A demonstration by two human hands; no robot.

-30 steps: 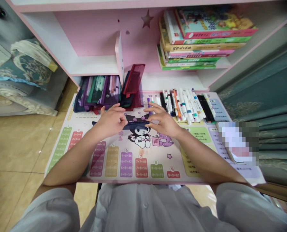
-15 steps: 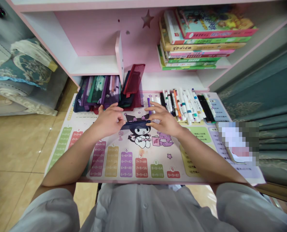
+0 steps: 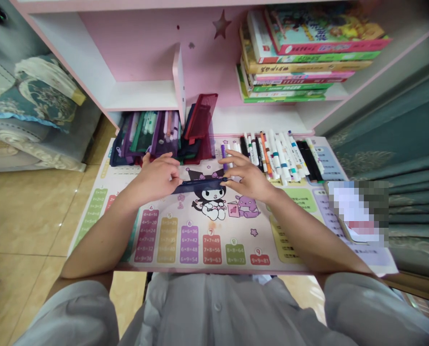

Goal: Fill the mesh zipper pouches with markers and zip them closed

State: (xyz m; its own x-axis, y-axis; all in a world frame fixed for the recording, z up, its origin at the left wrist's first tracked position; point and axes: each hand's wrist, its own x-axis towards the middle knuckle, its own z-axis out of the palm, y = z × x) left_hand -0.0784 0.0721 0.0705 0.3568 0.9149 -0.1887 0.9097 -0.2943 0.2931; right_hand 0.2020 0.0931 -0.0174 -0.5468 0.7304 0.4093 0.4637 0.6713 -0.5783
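A dark blue mesh zipper pouch (image 3: pixel 203 185) is stretched between my two hands, low over the cartoon print in the middle of the desk mat. My left hand (image 3: pixel 157 179) pinches its zipper edge at the left end, thumb against curled fingers. At the right end, my right hand (image 3: pixel 248 179) grips the corner between thumb and finger, its other fingers fanned out above. Whether anything is inside the pouch I cannot tell. Just beyond my right fingertips lies a purple marker (image 3: pixel 223 153).
Filled pen pouches (image 3: pixel 145 137) lie at the back left, beside a propped red mesh pouch (image 3: pixel 200 117). Loose markers (image 3: pixel 277 154) are spread at the back right. Stacked books (image 3: pixel 304 72) sit on the pink shelf. A pixelated phone-like object (image 3: pixel 355 214) rests on the right edge.
My left hand has slid a little to the left along the pouch's zipper edge, so more of it shows between my hands. My right hand keeps its hold almost in place.
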